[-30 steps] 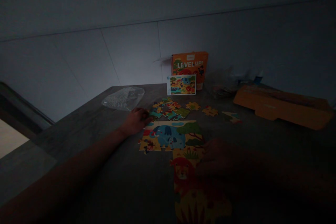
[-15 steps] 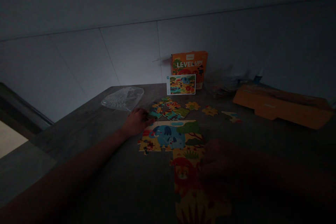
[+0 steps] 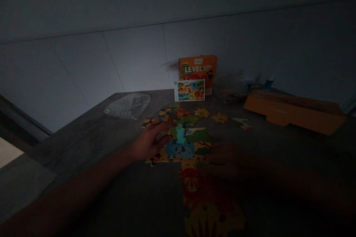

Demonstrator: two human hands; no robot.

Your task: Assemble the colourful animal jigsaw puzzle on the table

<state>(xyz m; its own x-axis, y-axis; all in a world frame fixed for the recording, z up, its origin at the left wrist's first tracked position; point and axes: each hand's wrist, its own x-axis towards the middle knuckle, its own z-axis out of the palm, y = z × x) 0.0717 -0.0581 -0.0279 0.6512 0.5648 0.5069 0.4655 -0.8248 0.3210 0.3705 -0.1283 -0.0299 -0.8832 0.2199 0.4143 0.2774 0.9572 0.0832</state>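
My left hand (image 3: 150, 140) is closed on a green and teal puzzle piece (image 3: 180, 133), held over the top of the partly joined jigsaw puzzle (image 3: 204, 150). The joined part shows blue elephants, a tree and, lower down, a red-maned lion. My right hand (image 3: 226, 159) lies in deep shadow at the puzzle's right edge, fingers stretched out towards the tree and nothing visible in them. Just beyond the joined part is a cluster of loose puzzle pieces (image 3: 180, 112), partly hidden by my left hand.
A picture card (image 3: 190, 90) leans against an orange "LEVEL UP!" box (image 3: 198, 68) by the wall. A clear plastic bag (image 3: 128, 105) lies left. Single pieces, among them a yellow one (image 3: 220, 117), sit right of the cluster, before an orange open carton (image 3: 294, 113).
My left hand has moved from the loose pieces to over the elephants, bringing a green and teal piece with it. My right hand has shifted slightly up along the puzzle's right edge.
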